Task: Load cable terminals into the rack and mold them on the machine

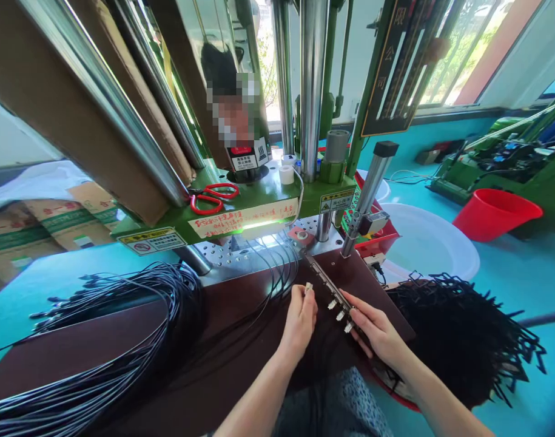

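Note:
My left hand is closed in a pinch on a small pale connector, held just above the brown tabletop. To its right, my right hand grips the near end of a long, narrow metal bar with slots along it. Several small silvery connectors stick out from the bar's left side, beside my right fingers. The bar slants away toward the machine's metal bed, its far end by a round bolt. Thin black cables run from under the machine onto the table, left of my left hand.
A big bundle of black cables lies on the left of the brown table. Red-handled scissors rest on the green press. On the right are a heap of black moulded strips, a white tub and a red bucket.

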Action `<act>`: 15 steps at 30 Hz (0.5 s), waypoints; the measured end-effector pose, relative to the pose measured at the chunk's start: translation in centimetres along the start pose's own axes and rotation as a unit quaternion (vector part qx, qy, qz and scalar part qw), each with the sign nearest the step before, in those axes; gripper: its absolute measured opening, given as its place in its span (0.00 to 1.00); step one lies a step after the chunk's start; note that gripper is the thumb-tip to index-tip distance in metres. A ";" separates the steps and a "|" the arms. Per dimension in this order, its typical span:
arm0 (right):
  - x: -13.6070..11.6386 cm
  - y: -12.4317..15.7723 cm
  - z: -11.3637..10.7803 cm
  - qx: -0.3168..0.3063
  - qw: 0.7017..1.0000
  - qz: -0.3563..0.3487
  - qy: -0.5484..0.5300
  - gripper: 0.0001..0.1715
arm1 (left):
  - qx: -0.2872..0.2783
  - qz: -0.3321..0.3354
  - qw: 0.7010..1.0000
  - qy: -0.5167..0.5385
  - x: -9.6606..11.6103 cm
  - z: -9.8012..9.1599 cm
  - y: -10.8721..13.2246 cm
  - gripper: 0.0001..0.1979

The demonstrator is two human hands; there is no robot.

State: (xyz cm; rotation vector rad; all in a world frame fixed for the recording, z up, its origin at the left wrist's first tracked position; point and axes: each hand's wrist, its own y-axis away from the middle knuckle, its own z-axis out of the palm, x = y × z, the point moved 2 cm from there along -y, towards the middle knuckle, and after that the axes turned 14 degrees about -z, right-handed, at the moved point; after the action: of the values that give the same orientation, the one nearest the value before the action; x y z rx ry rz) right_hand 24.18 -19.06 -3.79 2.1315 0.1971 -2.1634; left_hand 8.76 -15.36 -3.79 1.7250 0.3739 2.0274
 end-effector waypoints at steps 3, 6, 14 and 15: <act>-0.1 -0.1 -0.2 -0.013 1.000 0.001 -0.004 0.32 | -0.032 -0.009 0.999 -0.005 0.0 -0.3 -0.2 0.16; 0.1 -0.2 -0.3 -0.032 0.999 -0.001 -0.014 0.31 | -0.020 0.009 1.000 -0.022 0.1 -0.5 -0.2 0.16; 0.1 -0.2 0.0 -0.071 0.996 -0.007 0.052 0.33 | 0.010 0.020 0.999 -0.029 -0.1 -1.0 -0.3 0.16; -0.1 -0.2 0.2 -0.076 0.994 -0.013 0.072 0.34 | 0.009 0.018 0.999 -0.030 -0.2 -1.1 -0.3 0.15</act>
State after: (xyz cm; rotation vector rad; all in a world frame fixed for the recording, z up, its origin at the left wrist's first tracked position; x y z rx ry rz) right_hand 23.98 -18.86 -3.72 2.2090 0.3912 -1.9391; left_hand 7.77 -15.05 -4.29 1.8100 0.3447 1.9979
